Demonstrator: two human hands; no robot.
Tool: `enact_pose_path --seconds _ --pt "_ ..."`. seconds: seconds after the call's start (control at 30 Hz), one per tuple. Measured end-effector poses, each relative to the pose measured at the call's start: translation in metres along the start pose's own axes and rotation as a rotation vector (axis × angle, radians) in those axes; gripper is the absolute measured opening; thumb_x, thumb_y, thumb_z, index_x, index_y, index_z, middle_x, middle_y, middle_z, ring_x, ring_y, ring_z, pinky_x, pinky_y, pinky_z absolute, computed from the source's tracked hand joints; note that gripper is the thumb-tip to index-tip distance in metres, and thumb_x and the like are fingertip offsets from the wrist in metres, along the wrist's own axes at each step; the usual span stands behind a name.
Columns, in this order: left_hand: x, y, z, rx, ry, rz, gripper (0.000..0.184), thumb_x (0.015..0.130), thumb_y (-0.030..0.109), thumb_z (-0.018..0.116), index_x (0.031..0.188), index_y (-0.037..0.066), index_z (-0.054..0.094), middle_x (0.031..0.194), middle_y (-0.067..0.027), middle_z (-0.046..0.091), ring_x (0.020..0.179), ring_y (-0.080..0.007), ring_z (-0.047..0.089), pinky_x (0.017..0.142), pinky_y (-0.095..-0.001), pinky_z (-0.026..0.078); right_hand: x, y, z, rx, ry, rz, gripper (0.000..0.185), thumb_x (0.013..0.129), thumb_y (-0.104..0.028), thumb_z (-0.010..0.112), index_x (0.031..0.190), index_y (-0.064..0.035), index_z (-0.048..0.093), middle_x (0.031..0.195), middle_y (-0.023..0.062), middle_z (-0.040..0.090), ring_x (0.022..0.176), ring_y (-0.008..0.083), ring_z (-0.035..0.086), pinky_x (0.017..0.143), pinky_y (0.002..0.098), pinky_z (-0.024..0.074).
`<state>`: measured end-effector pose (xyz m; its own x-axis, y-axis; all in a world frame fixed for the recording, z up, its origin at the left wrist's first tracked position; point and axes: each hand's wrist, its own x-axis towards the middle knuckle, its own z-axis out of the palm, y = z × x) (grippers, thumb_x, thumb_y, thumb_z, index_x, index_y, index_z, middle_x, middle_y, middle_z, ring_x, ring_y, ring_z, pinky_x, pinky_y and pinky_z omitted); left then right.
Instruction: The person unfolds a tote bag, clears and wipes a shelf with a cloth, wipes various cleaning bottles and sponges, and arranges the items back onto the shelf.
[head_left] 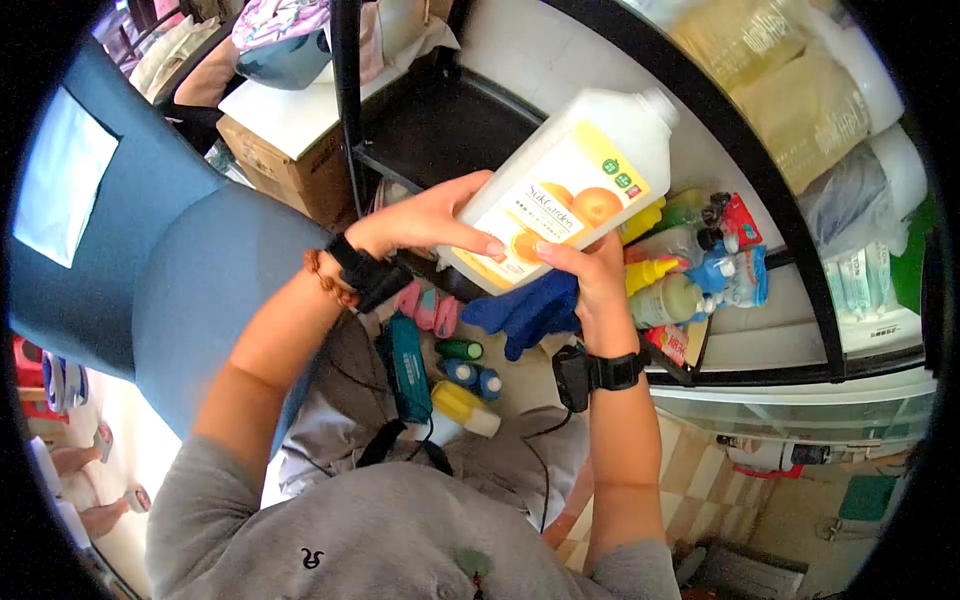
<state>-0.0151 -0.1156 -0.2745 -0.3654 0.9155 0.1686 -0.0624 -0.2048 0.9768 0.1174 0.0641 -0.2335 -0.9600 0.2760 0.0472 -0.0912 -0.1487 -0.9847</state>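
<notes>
A large white jug point(560, 190) with a yellow label showing oranges and the words "SilkGarden" is tilted in front of me, its neck toward the upper right. My left hand point(440, 218) grips its lower left side, thumb across the label. From below, my right hand point(592, 285) holds the bottom right edge, its thumb on the label too. Fingers behind the jug are hidden. Just under it lies a dark blue cloth or glove point(530, 312). Black straps with small devices circle both wrists.
A black shelf rack point(440, 125) stands ahead, with several bottles point(668, 300) and packets on its right side. Below are a teal box point(406, 365), pink slippers point(432, 308) and a yellow bottle point(462, 408). A blue chair point(215, 280) is at left, a cardboard box point(285, 170) behind it.
</notes>
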Motion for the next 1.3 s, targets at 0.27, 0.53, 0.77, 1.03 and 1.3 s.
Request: enact_pose_path --seconds 0.27,0.53,0.77,1.03,1.3 --pt "-0.006 -0.032 -0.012 -0.241 0.149 0.112 0.068 0.077 0.016 0.08 0.131 -0.002 0.044 0.122 -0.01 0.058 0.114 -0.0154 0.053 0.1 -0.0298 0.041 0.032 0.011 0.016 -0.065 0.044 0.011 0.06 0.07 -0.008 0.08 0.122 0.0005 0.052 0.115 0.0109 0.062 0.105 0.0183 0.062 0.091 0.0321 0.0496" --pt "-0.013 -0.042 -0.05 -0.106 0.439 0.263 0.072 0.072 0.014 0.084 0.129 -0.002 0.044 0.118 -0.0095 0.058 0.11 -0.0155 0.054 0.096 -0.0294 0.043 0.095 0.015 0.046 -0.227 -0.21 0.0 0.057 0.074 -0.006 0.077 0.124 0.0012 0.051 0.116 0.0107 0.062 0.104 0.0188 0.062 0.09 0.0324 0.0507" --pt "-0.014 -0.045 -0.063 0.133 0.559 0.327 0.079 0.067 0.014 0.087 0.131 0.003 0.043 0.121 -0.007 0.055 0.115 -0.016 0.051 0.1 -0.0317 0.04 0.118 0.005 0.058 -0.223 -0.315 0.047 0.058 0.071 -0.007 0.08 0.122 0.0005 0.055 0.114 0.0098 0.064 0.102 0.0181 0.062 0.091 0.0324 0.0483" --pt "-0.01 -0.066 -0.074 0.478 0.72 0.199 0.089 0.08 0.027 0.077 0.147 0.001 0.025 0.145 -0.0232 0.04 0.136 -0.0321 0.039 0.114 -0.0426 0.026 0.149 0.016 0.049 -0.204 -0.106 0.017 0.051 0.068 -0.003 0.08 0.115 0.0005 0.06 0.107 0.0101 0.067 0.095 0.0191 0.066 0.085 0.0316 0.0528" --pt "-0.007 -0.083 -0.074 1.157 0.617 0.206 0.066 0.091 0.041 0.058 0.142 0.003 0.04 0.147 -0.0195 0.037 0.138 -0.0372 0.031 0.116 -0.0476 0.021 0.244 0.041 0.045 -0.162 0.087 -0.118 0.055 0.072 -0.004 0.08 0.12 -0.0011 0.054 0.114 0.011 0.063 0.103 0.0209 0.062 0.089 0.0319 0.0499"
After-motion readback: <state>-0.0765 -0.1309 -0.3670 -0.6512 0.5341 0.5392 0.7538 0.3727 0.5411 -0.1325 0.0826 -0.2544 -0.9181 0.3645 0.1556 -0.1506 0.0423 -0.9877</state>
